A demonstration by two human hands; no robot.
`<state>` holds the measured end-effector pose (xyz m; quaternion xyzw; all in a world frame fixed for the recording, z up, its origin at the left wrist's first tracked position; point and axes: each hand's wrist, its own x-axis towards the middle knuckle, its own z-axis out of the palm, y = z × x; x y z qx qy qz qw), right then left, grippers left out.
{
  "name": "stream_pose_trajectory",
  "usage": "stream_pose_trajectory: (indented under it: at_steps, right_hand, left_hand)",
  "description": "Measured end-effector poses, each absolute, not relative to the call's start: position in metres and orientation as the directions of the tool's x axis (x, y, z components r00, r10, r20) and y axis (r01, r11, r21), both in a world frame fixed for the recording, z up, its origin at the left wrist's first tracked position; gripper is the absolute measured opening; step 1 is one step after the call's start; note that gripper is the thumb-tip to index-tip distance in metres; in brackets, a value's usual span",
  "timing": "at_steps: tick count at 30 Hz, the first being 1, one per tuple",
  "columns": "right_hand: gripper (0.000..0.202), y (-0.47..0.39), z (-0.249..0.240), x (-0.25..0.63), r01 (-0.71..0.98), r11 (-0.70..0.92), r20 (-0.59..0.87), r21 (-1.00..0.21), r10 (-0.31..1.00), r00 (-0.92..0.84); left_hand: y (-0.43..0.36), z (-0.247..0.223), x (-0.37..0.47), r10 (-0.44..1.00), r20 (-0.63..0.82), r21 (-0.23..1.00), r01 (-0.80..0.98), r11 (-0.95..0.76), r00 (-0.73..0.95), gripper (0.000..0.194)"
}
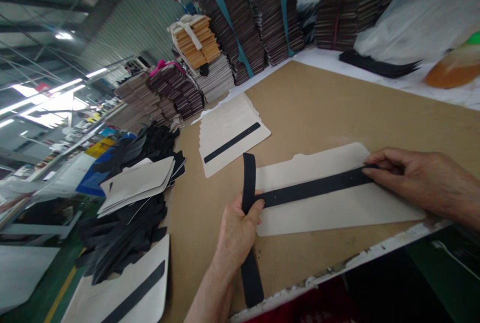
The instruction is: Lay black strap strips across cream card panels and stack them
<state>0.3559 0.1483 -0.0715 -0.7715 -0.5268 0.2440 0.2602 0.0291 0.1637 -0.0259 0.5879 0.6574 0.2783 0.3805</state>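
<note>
A pale beige panel (311,218) with rounded corners lies on the brown tabletop in front of me. Across its middle runs a black strip (315,186) with small holes or dots. My right hand (416,175) pinches that strip's right end over the panel. At the left end, my left hand (242,225) has its thumb on the strip. A second black strip (249,175) passes through the left hand, roughly crosswise, standing up above it and hanging below toward the table's front edge. The fingers behind the left hand's strips are partly hidden.
Fanned beige panels (230,120), the top one with a black strip, lie farther back. At left are loose black strips (125,243), stacked panels (138,183) and another stripped panel (150,288). Tied stacks (232,18) line the back; a plastic bag (420,18) sits back right.
</note>
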Motion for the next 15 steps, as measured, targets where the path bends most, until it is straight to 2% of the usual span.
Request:
stream_pose_trajectory:
  at_steps: [15]
  right_hand:
    - [0.051,0.1497,-0.0778,0.3588,0.769,-0.266,-0.057,-0.581,0.956,0.288]
  left_hand:
    - [0.1674,-0.0289,0.0304,0.982,-0.187,0.817,0.55,0.173,-0.031,0.034]
